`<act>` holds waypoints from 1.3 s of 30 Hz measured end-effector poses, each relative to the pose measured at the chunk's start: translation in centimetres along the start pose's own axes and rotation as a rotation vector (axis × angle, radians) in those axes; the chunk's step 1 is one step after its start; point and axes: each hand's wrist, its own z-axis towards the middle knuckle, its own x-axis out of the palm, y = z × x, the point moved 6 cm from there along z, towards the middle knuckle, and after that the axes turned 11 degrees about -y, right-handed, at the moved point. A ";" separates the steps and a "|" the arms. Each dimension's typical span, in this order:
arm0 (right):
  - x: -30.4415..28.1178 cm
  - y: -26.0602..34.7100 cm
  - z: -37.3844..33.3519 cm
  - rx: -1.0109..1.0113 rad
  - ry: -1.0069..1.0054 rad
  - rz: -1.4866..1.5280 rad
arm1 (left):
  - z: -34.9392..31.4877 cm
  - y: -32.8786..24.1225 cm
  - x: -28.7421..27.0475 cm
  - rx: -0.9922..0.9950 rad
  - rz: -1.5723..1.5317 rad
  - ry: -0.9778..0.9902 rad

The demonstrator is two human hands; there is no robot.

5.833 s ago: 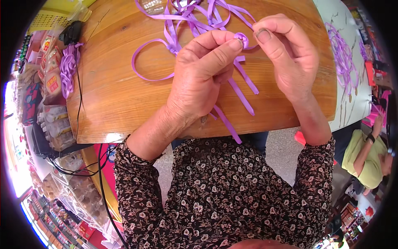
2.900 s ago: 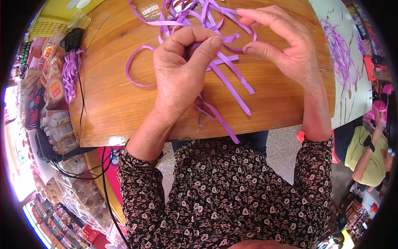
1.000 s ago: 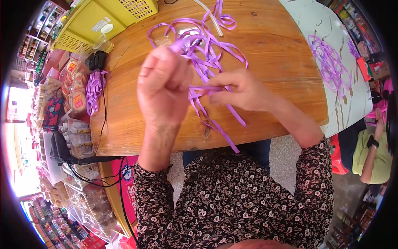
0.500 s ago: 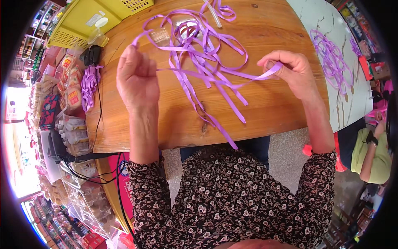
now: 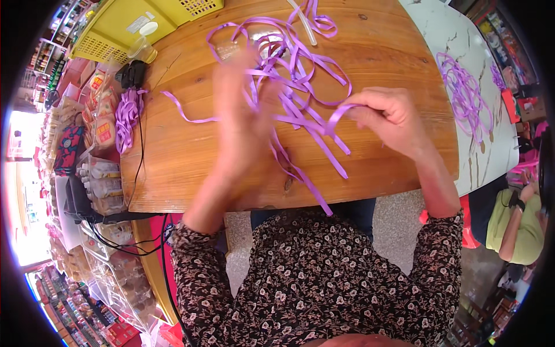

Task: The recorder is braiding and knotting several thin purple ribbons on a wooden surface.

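A tangle of purple ribbon (image 5: 289, 69) lies across a round wooden table (image 5: 173, 162). My right hand (image 5: 390, 118) pinches a folded end of the purple ribbon above the table's right half. My left hand (image 5: 240, 115) is blurred by motion over the middle of the table, right beside the strands; whether it holds any ribbon I cannot tell. Loose ribbon tails (image 5: 312, 191) hang toward the table's near edge.
A yellow plastic basket (image 5: 144, 23) stands at the far left corner. A bundle of purple ribbon (image 5: 127, 115) and packaged goods (image 5: 98, 127) sit left of the table. More purple ribbon (image 5: 462, 92) lies on a white marbled table to the right. Another person (image 5: 514, 225) sits at right.
My left hand has swung from the table's left side toward the middle, blurring as it moves. My right hand stays on the right, still pinching the ribbon.
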 end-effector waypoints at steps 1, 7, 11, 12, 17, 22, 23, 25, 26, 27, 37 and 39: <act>0.1 1.3 0.3 -0.195 -0.073 -0.091 | -0.8 -0.9 2.6 -0.122 -0.157 0.094; -1.9 4.4 -0.7 -0.555 -0.364 -0.456 | -3.0 -4.0 8.6 -1.260 -1.107 0.314; -2.7 3.0 -1.3 -0.532 -0.363 -0.604 | -3.1 -3.6 8.2 -1.378 -1.081 0.385; -2.7 2.9 -1.5 -0.531 -0.366 -0.607 | -2.9 -3.0 7.9 -1.217 -0.913 0.396; -2.0 2.2 -1.4 -0.427 -0.131 -0.429 | -2.2 0.3 5.4 -0.865 -0.540 0.336; -0.3 0.7 -0.7 -0.388 -0.056 -0.386 | -0.4 -0.5 4.0 -0.059 0.143 0.310; 0.1 0.7 -0.6 -0.382 -0.062 -0.408 | -0.4 -0.7 4.1 -0.063 0.147 0.310; 0.3 0.8 -0.1 -0.363 -0.133 -0.481 | -0.2 -2.9 4.3 0.113 0.176 0.170; 0.1 0.9 0.2 -0.347 -0.209 -0.556 | -0.2 -3.2 4.5 0.054 0.017 0.191; 0.2 0.9 0.4 -0.346 -0.205 -0.555 | -0.5 -3.6 4.9 0.050 0.018 0.190; -0.3 1.0 1.3 -0.456 -0.360 -0.621 | -2.7 -1.6 8.4 -0.855 -0.698 0.246; -1.1 0.5 1.3 -0.447 -0.396 -0.617 | -2.0 -1.3 7.0 -0.533 -0.319 0.285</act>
